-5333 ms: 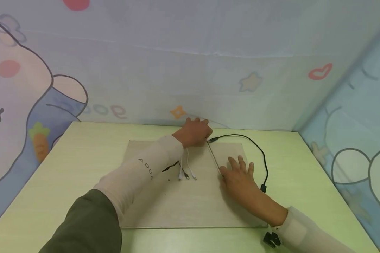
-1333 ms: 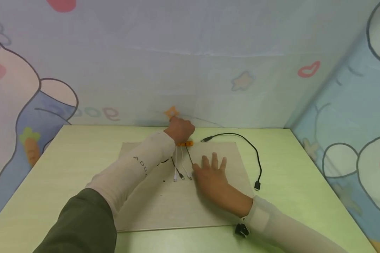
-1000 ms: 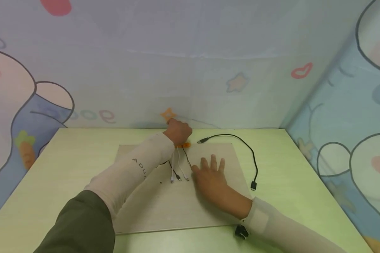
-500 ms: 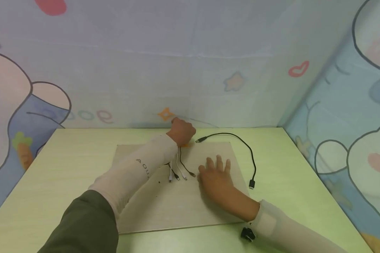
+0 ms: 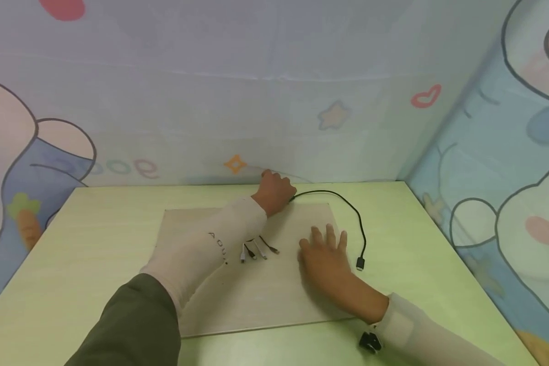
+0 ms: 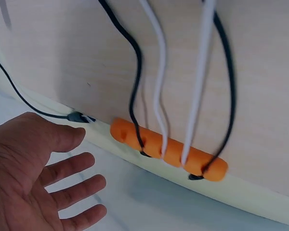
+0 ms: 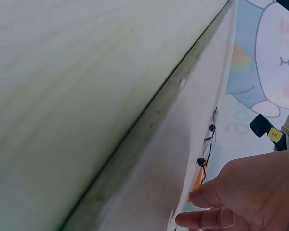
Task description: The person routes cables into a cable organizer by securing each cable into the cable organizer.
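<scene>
An orange cable holder [image 6: 153,143] sits at the board's far edge, with black and white cables through its slots; my left arm hides it in the head view. The plug ends [image 5: 275,250] of these cables lie side by side on the board. My left hand [image 5: 276,194] is at the far edge, beside the upper plug [image 6: 76,117] of a loose black cable [image 5: 320,191]. In the left wrist view its fingers are extended and hold nothing, apart from the plug. My right hand [image 5: 327,262] rests on the board's right part, fingers spread, holding nothing.
The pale board [image 5: 256,305] lies on a light yellow-green table [image 5: 114,229]. The loose cable curves right of the board, ending at a black connector [image 5: 360,263]. A patterned cloth wall [image 5: 274,117] stands behind the table. A black wrist camera [image 5: 370,342] hangs below my right sleeve.
My right hand has released a black cable from the holder and moved right; its plug lies on the board. My left hand has moved right from the holder to the loose cable's upper plug.
</scene>
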`<state>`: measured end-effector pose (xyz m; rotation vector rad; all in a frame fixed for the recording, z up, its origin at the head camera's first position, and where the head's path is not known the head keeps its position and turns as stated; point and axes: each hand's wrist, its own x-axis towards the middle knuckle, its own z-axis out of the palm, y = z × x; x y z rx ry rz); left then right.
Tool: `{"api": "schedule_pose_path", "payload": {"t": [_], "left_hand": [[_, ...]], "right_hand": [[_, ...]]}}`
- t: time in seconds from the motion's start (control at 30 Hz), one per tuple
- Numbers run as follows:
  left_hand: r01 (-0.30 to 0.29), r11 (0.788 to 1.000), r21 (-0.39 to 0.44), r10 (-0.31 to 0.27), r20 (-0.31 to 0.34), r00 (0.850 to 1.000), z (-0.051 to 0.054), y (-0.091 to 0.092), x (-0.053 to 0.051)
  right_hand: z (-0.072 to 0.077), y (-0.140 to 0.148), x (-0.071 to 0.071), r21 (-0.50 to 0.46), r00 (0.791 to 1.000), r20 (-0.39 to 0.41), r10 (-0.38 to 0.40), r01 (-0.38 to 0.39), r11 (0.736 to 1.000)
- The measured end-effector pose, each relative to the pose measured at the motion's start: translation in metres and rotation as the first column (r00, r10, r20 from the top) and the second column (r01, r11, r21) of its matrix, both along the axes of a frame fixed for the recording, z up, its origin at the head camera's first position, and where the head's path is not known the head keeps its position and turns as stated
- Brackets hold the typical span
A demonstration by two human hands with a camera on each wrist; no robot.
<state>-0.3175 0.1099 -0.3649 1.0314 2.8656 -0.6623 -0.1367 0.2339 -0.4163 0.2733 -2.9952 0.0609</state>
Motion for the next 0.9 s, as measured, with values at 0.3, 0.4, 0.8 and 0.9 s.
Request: {"api": "schedule_pose_path", "payload": {"t": [0.3,0.4,0.8,0.9], "left_hand": [[0.029,1.000,-0.009,-0.029,-0.035,0.999,-0.002,0.012,0.009],[0.044,0.999,-0.004,-0.045,-0.048,0.998,-0.005,0.018,0.010],[0.127,0.989,0.078,-0.121,-0.075,0.990,-0.008,0.032,0.020],[0.140,0.986,0.095,-0.133,-0.076,0.988,-0.010,0.036,0.021]], "right_hand": [[0.001,0.017,0.005,0.024,0.998,-0.045,-0.042,0.043,0.999],[0.000,0.023,0.006,0.048,0.997,-0.070,-0.045,0.048,0.998],[-0.002,0.044,0.009,0.061,0.993,-0.082,-0.086,0.091,0.994],[0.000,0.051,0.010,0.046,0.990,-0.099,-0.105,0.110,0.993]]}}
